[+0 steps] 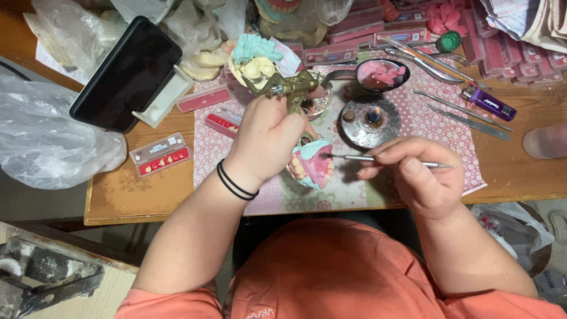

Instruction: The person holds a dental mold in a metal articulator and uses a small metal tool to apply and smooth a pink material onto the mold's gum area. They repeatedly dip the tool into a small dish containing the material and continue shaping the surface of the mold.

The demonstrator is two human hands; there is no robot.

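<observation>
My left hand grips a brass dental articulator that carries plaster casts: one with a teal base at the top, and a lower one with pink wax and a row of teeth. My right hand pinches a thin metal wax tool, held level, with its tip touching the pink wax of the lower cast. Two black bands circle my left wrist.
A small burner with a lit flame stands just behind the tool. Behind it lies a spoon of pink wax. Metal instruments and a purple lighter lie at the right. A black tablet leans at the left, near tooth cards.
</observation>
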